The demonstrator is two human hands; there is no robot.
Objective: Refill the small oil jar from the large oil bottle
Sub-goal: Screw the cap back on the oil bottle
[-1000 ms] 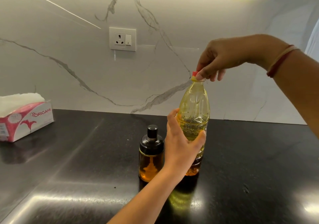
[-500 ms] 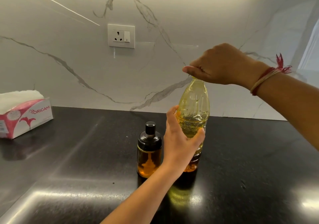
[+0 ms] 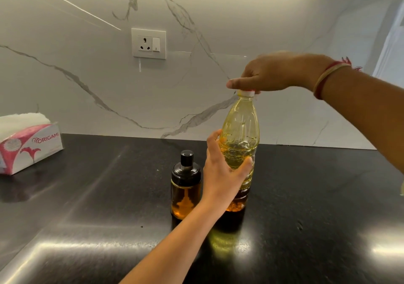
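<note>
The left hand [image 3: 220,170] wraps the middle of the tall clear plastic bottle of yellow oil [image 3: 239,143], standing upright on the black polished counter [image 3: 306,196]. Above that grasp, the right hand [image 3: 273,73] curls over the bottle's cap [image 3: 246,92] (mostly hidden). Just left of the lower grasp stands the small dark-lidded glass oil jar [image 3: 185,187], untouched.

A single view, worn at head height, faces forward and slightly down across the black counter [image 3: 310,187] to the marble wall [image 3: 273,16] on the far side. The large oil bottle [image 3: 240,130] stands close, just right of centre.
</note>
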